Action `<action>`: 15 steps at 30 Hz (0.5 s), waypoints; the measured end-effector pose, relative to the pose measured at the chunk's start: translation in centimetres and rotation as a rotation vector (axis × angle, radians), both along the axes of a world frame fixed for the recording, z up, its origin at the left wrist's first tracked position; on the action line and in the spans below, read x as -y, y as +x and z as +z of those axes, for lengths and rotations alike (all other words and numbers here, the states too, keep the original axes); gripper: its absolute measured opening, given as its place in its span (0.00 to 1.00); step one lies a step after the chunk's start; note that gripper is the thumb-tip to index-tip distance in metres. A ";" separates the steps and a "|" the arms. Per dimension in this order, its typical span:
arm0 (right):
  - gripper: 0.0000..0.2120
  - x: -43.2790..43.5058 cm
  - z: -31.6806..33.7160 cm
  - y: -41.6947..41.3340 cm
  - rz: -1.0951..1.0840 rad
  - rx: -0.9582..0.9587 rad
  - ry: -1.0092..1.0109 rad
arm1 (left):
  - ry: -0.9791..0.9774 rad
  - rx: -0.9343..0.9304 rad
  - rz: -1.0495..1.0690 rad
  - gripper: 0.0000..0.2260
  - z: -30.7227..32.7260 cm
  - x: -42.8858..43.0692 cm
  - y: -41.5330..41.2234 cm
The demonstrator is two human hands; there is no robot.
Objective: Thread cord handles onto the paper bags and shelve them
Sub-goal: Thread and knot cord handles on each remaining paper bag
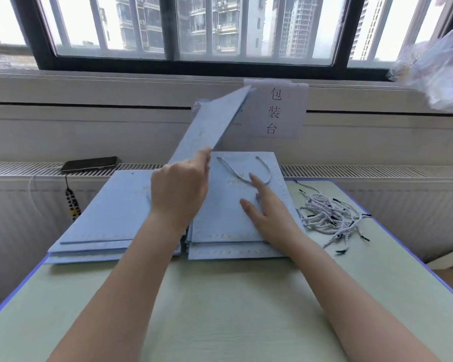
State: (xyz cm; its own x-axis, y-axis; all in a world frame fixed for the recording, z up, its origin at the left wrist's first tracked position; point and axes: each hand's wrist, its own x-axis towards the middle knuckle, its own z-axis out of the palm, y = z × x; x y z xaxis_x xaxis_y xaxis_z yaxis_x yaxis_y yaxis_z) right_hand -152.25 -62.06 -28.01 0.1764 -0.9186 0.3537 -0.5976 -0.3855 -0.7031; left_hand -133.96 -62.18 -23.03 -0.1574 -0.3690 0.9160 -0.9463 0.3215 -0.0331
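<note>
Right, over by the window [194, 27] the counter [220, 296] is pale green with a blue edge. Two stacks of flat blue paper bags lie side by side on its far half. The left stack [102, 212] is fanned out a little, and the right stack [230, 231] touches it at the middle.

The left hand [179, 189] grips the lower end of a lifted bag [215, 126]. That bag tilts up and away toward the sill, and its top corner crosses the edge of a paper sign [277, 111] taped to the wall. The raised bag and this forearm hide the seam between the stacks.

The right hand [264, 205] lies flat with its fingers spread on the top bag of the right stack. That bag already has a twisted white cord handle [246, 168] looped through it, and the forefinger reaches up into the loop.

Just right of the stacks is a tangle of loose cords [330, 215], white with dark tips. On the radiator grille [377, 171] behind, to the left, rests a dark phone [90, 164], and a beaded strap [72, 202] hangs down from it. Crumpled clear plastic [434, 69] shows at the upper right.

The sign reads 包装台, top to bottom. Gold print on the top bag starts "PRI", and the hand covers the rest. The small gold marks along the bags' edges are too fine to read.
</note>
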 end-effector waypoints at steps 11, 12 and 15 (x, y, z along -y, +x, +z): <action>0.25 2.1 1.5 -3.4 -0.184 1.042 0.085 | 0.166 0.213 -0.443 0.11 -5.6 2.4 -0.7; 0.25 2.3 1.2 -3.6 -0.184 1.042 0.110 | 0.217 0.227 -0.447 0.11 -6.2 2.5 -1.0; 0.27 3.1 -0.1 -4.0 -0.278 0.953 0.204 | 0.337 0.214 -0.453 0.12 -7.1 2.6 -1.5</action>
State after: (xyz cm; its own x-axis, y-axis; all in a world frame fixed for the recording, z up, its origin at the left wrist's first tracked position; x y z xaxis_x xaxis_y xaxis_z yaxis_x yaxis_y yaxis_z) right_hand -156.23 -65.19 -28.13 -0.3274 -0.9425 0.0672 0.1968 -0.1376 -0.9707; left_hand -135.43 -64.82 -30.14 -0.5347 -0.4869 0.6907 -0.6965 0.7168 -0.0339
